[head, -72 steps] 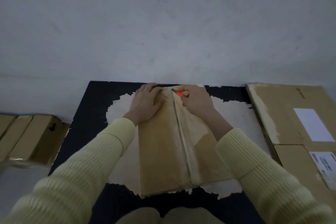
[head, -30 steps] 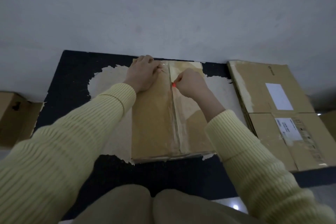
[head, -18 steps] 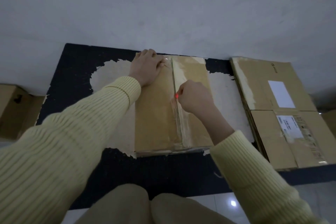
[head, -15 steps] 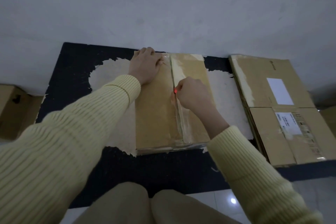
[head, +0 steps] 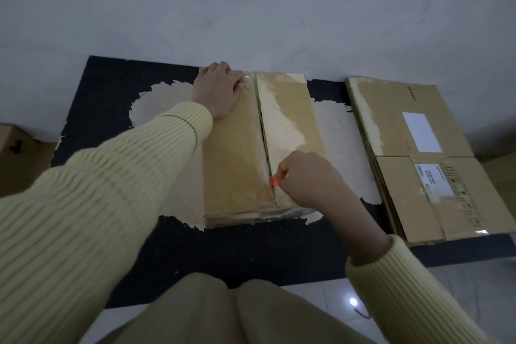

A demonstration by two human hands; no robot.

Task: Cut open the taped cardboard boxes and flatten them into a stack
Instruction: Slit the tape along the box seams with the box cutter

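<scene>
The left hand (head: 220,91) is laid flat and open, palm down, on the far left corner of the cardboard box (head: 237,159), its fingers spread over the far edge. The right hand (head: 310,176) is curled into a narrow pinch around a small red-tipped cutter (head: 274,182), of which only the red end is seen; the blade itself cannot be made out. The cutter is set on the taped centre seam (head: 265,145) of the box, near its close end, just beside the right hand's fingers. The box lies between the two hands on a worn black mat (head: 111,92) on the floor. Well to the right of the right hand, a stack of flattened boxes (head: 418,159) with white labels is seen on the same mat. Left of the left sleeve (head: 97,190), another box (head: 16,159) is partly seen.
</scene>
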